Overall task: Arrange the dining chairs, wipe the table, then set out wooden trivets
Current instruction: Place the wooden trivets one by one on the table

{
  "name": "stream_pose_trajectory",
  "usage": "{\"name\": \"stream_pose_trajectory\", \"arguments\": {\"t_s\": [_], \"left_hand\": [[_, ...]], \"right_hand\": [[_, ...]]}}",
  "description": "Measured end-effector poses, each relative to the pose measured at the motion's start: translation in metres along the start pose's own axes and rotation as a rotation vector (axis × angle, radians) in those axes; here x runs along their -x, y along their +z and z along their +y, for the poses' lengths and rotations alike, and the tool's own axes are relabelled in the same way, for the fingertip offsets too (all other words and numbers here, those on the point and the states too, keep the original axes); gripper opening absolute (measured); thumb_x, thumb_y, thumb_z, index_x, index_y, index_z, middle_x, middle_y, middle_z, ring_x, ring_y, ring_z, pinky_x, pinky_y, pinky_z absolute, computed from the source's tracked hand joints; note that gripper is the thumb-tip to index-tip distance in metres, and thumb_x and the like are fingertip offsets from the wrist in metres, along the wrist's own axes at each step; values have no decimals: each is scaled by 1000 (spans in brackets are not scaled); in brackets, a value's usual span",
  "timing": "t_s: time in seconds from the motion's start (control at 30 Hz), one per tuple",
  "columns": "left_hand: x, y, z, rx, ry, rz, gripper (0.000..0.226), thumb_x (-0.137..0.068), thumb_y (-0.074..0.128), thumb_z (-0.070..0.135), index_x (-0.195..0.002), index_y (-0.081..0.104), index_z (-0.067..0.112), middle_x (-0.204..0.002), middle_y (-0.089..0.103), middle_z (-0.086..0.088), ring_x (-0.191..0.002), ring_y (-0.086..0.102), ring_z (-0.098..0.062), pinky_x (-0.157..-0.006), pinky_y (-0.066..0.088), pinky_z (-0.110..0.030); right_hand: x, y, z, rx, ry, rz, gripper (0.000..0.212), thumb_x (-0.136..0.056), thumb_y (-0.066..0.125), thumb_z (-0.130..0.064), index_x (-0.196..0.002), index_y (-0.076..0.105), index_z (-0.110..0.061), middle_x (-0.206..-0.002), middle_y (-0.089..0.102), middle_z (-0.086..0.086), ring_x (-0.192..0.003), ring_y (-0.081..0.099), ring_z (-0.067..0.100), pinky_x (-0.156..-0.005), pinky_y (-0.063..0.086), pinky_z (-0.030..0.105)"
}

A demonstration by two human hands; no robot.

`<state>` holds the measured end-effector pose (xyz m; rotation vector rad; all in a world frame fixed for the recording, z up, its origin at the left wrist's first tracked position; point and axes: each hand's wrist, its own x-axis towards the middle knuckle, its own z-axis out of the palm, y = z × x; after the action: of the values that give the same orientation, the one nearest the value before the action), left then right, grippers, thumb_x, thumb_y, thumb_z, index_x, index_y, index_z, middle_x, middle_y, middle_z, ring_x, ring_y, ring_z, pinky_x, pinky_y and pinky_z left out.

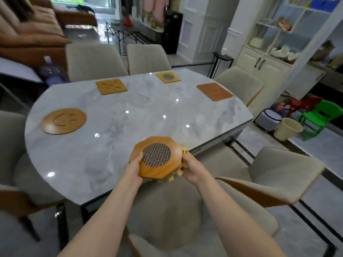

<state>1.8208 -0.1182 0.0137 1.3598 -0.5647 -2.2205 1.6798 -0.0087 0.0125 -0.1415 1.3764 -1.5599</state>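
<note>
- Octagonal wooden trivet with mesh centre: held above the near edge of the marble surface.
- Left hand: grip closed on its left edge.
- Right hand: grip holds the right side and a slatted piece beneath.
- Four trivets lie on the surface: round, square slotted, square mesh, plain square.

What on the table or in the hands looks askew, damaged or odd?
Nothing looks damaged or spilled. Four trivets lie flat: round trivet, two square ones, reddish trivet. The left hand and right hand hold the octagonal trivet tilted above another slatted one.
</note>
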Motion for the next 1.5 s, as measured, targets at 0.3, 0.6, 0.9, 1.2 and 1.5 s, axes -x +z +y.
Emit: {"name": "stream_pose_trajectory", "arguments": {"t_s": [0.3, 0.6, 0.9, 1.2, 1.5], "left_hand": [[-44, -9, 23, 106, 90, 44, 40, -96, 53, 24, -133, 47, 12, -127, 58, -13, -100, 59, -28, -81, 49, -41], [-101, -3, 21, 243, 160, 199, 42, -96, 53, 27, -135, 47, 12, -126, 58, -10, -115, 55, -31, -83, 48, -43], [-161, 22, 25, 307, 260, 279, 46, -94, 55, 32, -135, 46, 13, -129, 57, -9, -115, 56, -29, -81, 50, -42], [-174, 16, -4, 304, 298, 440, 50, -92, 58, 33, -134, 46, 8, -127, 58, -10, -112, 57, -28, -85, 49, -40], [-167, -3, -4, 315, 389, 467, 47, -97, 44, 40, -136, 46, 13, -125, 60, -7, -107, 59, -22, -88, 49, -37]], "right_hand": [[-67, 25, -4, -14, 78, -41, 20, -102, 37, -11, -102, 57, -15, -87, 64, 5, -76, 59, 15, -65, 49, 28], [-137, 28, -12, 64, 199, -137, 19, -102, 39, -10, -107, 56, -16, -89, 65, 6, -77, 60, 16, -56, 51, 26], [-213, 16, -24, 229, 125, -206, 20, -97, 48, -7, -112, 60, -14, -97, 65, 11, -81, 61, 19, -69, 54, 32], [-225, -2, -11, 559, 26, -37, 27, -88, 56, 7, -109, 58, -10, -85, 61, 1, -75, 62, 16, -54, 55, 20], [-230, -2, 0, 782, -102, 69, 29, -84, 65, -4, -112, 60, -8, -97, 66, 5, -77, 65, 17, -74, 59, 35]]}}
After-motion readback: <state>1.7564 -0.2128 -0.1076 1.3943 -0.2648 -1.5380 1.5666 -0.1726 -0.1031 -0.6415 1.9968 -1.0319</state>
